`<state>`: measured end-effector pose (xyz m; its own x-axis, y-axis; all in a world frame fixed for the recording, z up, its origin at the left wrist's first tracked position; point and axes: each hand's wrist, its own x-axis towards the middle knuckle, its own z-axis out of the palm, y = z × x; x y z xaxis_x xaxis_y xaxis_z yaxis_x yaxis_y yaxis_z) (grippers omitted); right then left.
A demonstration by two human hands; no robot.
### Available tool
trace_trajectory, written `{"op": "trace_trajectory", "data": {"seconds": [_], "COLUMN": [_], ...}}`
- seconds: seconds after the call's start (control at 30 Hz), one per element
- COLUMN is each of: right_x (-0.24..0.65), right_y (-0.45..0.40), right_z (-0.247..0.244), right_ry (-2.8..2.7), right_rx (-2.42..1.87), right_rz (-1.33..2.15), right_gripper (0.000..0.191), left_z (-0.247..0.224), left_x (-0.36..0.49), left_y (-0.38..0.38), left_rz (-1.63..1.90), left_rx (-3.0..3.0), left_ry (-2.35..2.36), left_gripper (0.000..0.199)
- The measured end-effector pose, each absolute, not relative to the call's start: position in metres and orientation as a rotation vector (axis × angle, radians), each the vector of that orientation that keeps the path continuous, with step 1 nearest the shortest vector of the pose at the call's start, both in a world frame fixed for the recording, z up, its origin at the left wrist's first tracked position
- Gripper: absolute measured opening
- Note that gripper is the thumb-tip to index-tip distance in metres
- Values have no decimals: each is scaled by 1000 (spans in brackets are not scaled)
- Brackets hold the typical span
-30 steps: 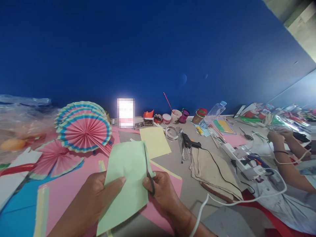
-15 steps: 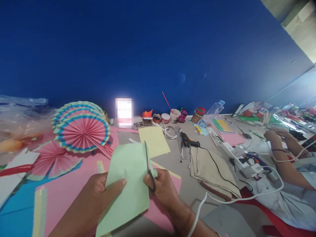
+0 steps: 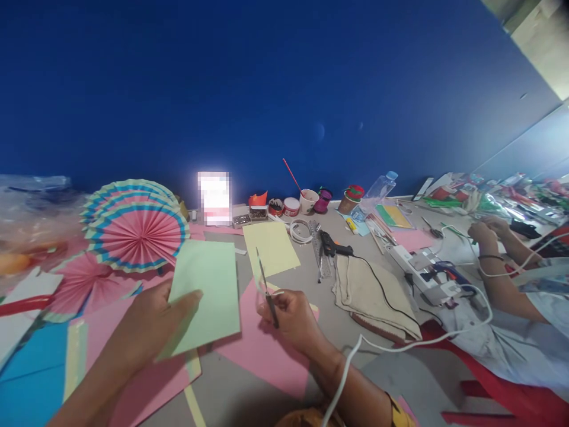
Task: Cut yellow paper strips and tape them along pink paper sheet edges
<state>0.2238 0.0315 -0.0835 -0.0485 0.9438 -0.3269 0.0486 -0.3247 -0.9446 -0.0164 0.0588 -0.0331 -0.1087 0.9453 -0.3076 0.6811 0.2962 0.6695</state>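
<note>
A light green sheet of paper (image 3: 211, 290) is pinched in my left hand (image 3: 166, 314), thumb on its face and the other fingers behind it. My right hand (image 3: 288, 320) grips a pair of scissors (image 3: 262, 270), blades pointing up and away from me. The scissors are apart from the green sheet, to its right. A thin pale strip shows by the scissors, partly hidden by my fingers. Below my hands lie pink sheets (image 3: 267, 356) with pale yellow edges. A yellow sheet (image 3: 271, 249) rests on the table beyond the scissors.
Pink pleated paper fans (image 3: 142, 234) stand on the left. A black glue gun (image 3: 333, 244), a ruler (image 3: 316, 243) and a folded beige cloth (image 3: 371, 296) lie right of centre. A white cable (image 3: 395, 349) crosses near my right forearm. Another person's hands (image 3: 486, 231) are at the far right.
The scissors have come away from the green sheet's right edge. My left hand has moved the sheet left, widening the gap between my hands.
</note>
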Motion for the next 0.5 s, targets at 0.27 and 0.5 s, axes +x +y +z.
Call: {"op": "trace_trajectory", "data": {"seconds": [0.27, 0.5], "right_x": [224, 260], "right_y": [28, 40], "right_z": [-86, -73], "right_ry": [-1352, -1752], "right_rx": [-1559, -1889], "right_rz": [1241, 749], "right_gripper": [39, 29], "left_z": [-45, -64], "left_x": [2, -7], "left_y": [46, 52], "left_rz": [832, 280], "left_rx": [1936, 2049], "left_ry": [1854, 1511], "left_gripper": [57, 58]}}
